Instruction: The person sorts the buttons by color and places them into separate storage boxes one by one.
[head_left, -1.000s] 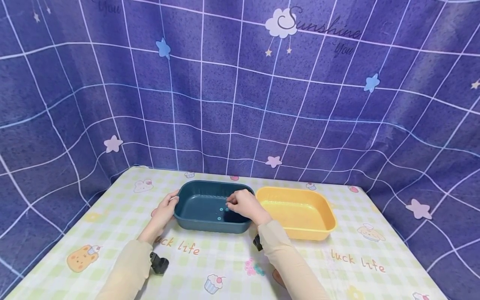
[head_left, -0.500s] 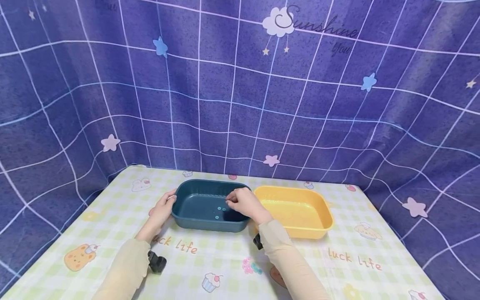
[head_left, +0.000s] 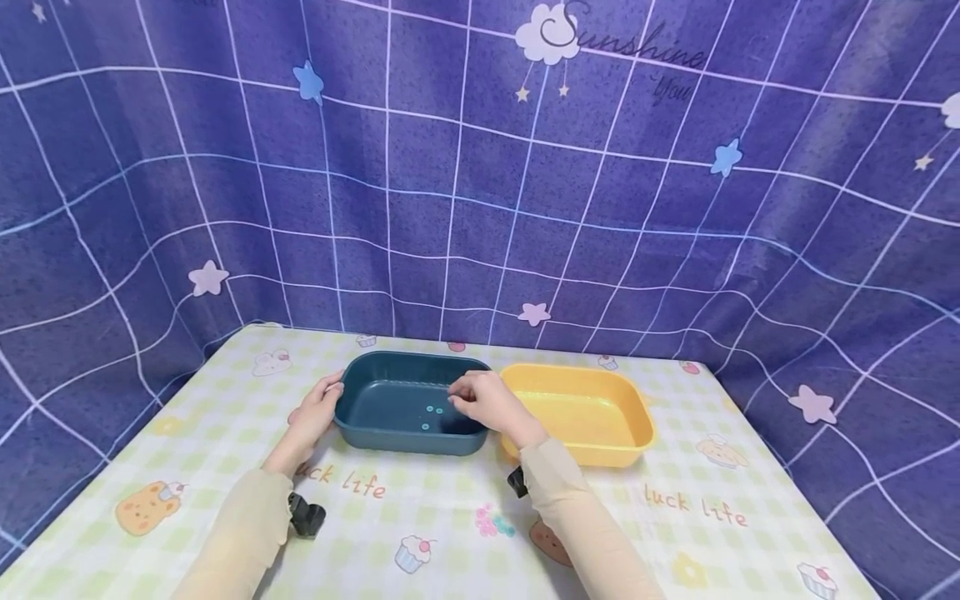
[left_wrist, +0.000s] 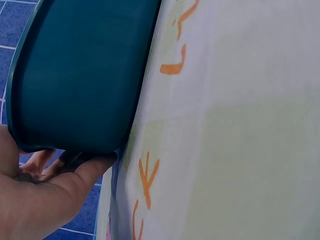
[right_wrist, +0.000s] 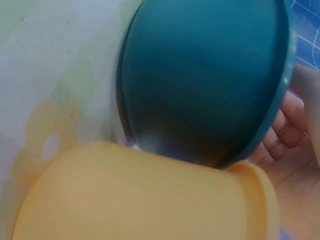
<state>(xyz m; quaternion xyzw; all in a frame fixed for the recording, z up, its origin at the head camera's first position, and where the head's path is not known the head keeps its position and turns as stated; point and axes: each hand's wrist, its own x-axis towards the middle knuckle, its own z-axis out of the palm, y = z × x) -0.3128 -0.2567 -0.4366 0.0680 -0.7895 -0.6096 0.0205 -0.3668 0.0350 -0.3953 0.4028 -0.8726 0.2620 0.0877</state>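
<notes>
A dark teal rectangular bin (head_left: 405, 442) stands on the table, left of a yellow bin (head_left: 585, 454). Several small teal ring-like pieces (head_left: 430, 409) lie on its floor. At its left end my left hand (head_left: 311, 419) touches the outer wall near the rim. In the left wrist view the thumb (left_wrist: 92, 170) lies along that wall, with other fingers partly hidden behind. My right hand (head_left: 487, 404) hovers over the teal bin's right end, fingers curled down and tips drawn together. I cannot tell whether a small piece is between those fingertips. The right wrist view shows the curled fingers (right_wrist: 287, 127) beyond the rim.
The two bins sit side by side, nearly touching. A light checked tablecloth (head_left: 360, 533) with printed figures covers the table. A cluster of small pink and teal shapes (head_left: 491, 522) shows in front of the bins. A purple curtain (head_left: 480, 167) hangs along the back.
The head view has shifted, moving the scene slightly left and up. My right hand has edged right relative to the teal pieces. My left hand stays at the bin's left end.
</notes>
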